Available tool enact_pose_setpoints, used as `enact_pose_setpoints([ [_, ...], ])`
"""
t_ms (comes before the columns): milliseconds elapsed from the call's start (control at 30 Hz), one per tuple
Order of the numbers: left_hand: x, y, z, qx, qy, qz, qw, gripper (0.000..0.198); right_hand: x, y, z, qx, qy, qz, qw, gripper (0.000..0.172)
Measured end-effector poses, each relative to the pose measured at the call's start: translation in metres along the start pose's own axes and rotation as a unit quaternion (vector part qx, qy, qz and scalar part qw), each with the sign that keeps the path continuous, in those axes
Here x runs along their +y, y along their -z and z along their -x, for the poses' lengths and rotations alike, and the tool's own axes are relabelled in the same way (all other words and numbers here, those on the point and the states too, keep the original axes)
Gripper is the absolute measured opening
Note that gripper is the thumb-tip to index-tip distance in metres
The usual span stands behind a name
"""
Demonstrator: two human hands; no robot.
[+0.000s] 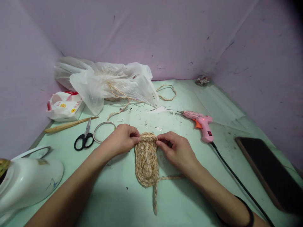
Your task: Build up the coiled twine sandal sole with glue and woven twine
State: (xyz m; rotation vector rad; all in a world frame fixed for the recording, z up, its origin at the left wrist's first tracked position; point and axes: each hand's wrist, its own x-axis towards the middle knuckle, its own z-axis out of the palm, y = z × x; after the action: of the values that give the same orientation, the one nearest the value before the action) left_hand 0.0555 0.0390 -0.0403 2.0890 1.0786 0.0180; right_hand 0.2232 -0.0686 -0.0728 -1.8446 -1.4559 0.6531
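Observation:
A flat oval mat (146, 160) of coiled, braided straw cord lies on the table in front of me. My left hand (124, 138) pinches its upper left edge between thumb and fingers. At the upper right edge, my right hand (175, 148) is closed on the mat in the same way, thumb and forefinger at the rim. From the mat's lower right, one loose cord end (155, 198) points down, and another stretch of cord (170, 177) runs right, passing under my right forearm.
A pink glue gun (200, 121) with a lit orange light lies right, its black cable trailing forward. Beyond it is a phone (267, 170). Scissors (84, 138), a metal ring (94, 130), a tissue pack (65, 105) and a white jug (35, 179) stand left. A plastic bag (111, 75) lies behind.

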Motion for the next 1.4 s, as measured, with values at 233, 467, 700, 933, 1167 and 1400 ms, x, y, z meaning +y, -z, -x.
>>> enact_pose_setpoints([
  [233, 0.007, 0.0, 0.001, 0.018, 0.008, -0.032, 0.999, 0.012, 0.003, -0.004, 0.003, 0.01, -0.012, -0.042, 0.999, 0.016],
  [467, 0.009, 0.001, 0.004, 0.031, 0.005, -0.063, 0.997, 0.011, -0.01, 0.004, 0.005, 0.01, -0.054, 0.03, 0.998, 0.024],
  [700, 0.015, 0.021, 0.008, 0.12, 0.084, 0.203, 0.968, 0.01, -0.032, 0.021, 0.016, -0.119, -0.134, 0.173, 0.969, 0.034],
  [933, 0.023, 0.007, 0.007, -0.001, 0.179, 0.255, 0.95, 0.016, -0.031, 0.001, 0.02, -0.136, -0.179, 0.044, 0.973, 0.016],
  [1167, 0.016, 0.015, 0.01, -0.081, 0.151, 0.28, 0.945, 0.014, -0.048, 0.013, 0.027, -0.095, -0.07, -0.25, 0.961, 0.015],
  [1400, 0.003, 0.036, 0.011, 0.008, 0.197, 0.176, 0.964, 0.012, -0.036, 0.01, 0.017, -0.022, -0.117, -0.208, 0.971, 0.012],
])
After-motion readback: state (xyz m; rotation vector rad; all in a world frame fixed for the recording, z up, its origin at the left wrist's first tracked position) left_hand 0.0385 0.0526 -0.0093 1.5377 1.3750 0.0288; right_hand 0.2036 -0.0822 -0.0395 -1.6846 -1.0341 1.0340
